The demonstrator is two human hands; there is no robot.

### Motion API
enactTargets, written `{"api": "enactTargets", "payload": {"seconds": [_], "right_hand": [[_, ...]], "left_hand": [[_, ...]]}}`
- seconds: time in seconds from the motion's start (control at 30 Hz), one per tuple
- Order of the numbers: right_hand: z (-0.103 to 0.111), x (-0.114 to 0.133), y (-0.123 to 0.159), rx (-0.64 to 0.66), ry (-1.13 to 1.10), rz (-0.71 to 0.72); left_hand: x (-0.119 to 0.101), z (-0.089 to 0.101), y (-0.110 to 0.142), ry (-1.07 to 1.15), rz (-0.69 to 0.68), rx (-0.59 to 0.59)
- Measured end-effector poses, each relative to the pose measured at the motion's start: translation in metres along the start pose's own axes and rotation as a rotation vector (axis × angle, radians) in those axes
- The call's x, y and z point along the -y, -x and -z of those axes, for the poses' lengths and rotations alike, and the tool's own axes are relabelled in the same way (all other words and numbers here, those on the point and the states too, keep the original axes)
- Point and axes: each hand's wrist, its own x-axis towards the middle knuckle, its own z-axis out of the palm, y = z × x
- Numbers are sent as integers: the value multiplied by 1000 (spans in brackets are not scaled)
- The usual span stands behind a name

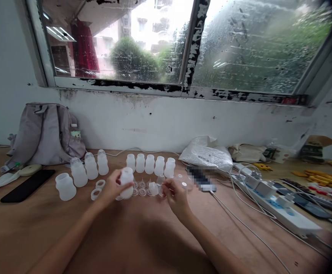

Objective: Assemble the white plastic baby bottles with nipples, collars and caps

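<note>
My left hand is closed around a frosted white baby bottle, held upright just above the table and slightly blurred. With its fingertips pinched together, my right hand is beside a clear dome-shaped cap; what it grips, if anything, I cannot make out. Clear bottle nipples lie between my hands, near a whitish translucent piece. Behind them stands a row of several open bottles. Left of my left hand are white collar rings, an open bottle and three bottles with clear caps.
A black phone and a grey backpack are on the left. To the right are a phone on a cable, a plastic-wrapped package and a white power strip with trailing cords. The wall and window rise behind.
</note>
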Motion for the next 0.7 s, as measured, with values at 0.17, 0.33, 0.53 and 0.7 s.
{"api": "enactTargets", "payload": {"seconds": [0.17,0.33,0.53,0.7], "right_hand": [[-6,-4,7,119,229,90],[-14,-6,17,281,448,150],[-14,-10,20,358,610,67],[-15,-15,20,368,654,65]], "left_hand": [[34,14,-56,-265,38,-250],[57,8,-90,-448,72,-173],[66,5,-103,-455,85,-189],[47,-5,-80,-456,35,-353]]}}
